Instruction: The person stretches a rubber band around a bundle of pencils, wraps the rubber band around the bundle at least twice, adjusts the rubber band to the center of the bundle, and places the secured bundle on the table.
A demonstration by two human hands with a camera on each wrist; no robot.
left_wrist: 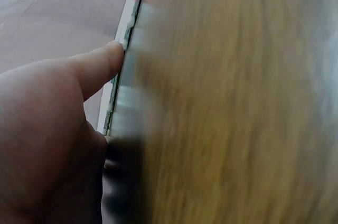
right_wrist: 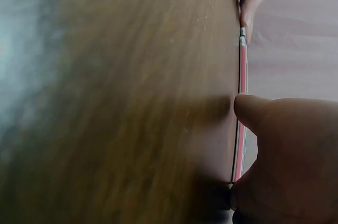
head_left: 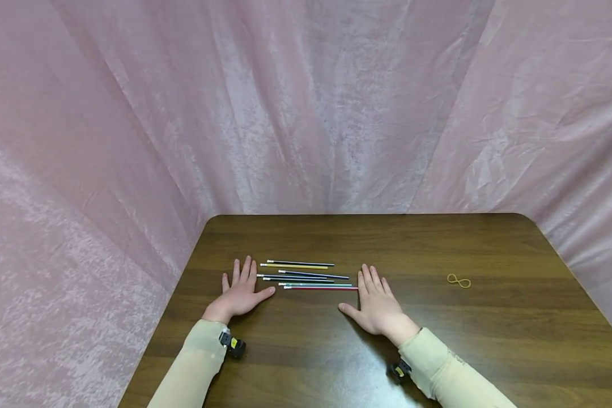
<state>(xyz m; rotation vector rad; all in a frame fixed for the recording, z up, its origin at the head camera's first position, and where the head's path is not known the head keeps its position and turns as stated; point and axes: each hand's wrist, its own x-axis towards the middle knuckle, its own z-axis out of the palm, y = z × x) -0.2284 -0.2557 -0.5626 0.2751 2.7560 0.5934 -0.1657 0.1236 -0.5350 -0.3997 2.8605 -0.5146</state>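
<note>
Several pencils lie side by side on the table, their white eraser ends towards the left. A yellow pencil (head_left: 298,267) is near the far side of the group, and a red pencil (head_left: 321,288) lies nearest the person. My left hand (head_left: 241,294) is flat at the eraser ends, fingers straight and thumb spread. On the other side, my right hand (head_left: 376,309) lies with straight fingers at the tip of the red pencil. The right wrist view shows the red pencil (right_wrist: 243,71) edge-on behind the thumb. Neither hand grips anything.
A yellow rubber band (head_left: 459,281), twisted into a figure eight, lies to the right of the right hand. The brown wooden table (head_left: 387,232) has rounded far corners. Pink curtains (head_left: 326,113) hang behind and beside it. Each wrist wears a small black camera (head_left: 237,347).
</note>
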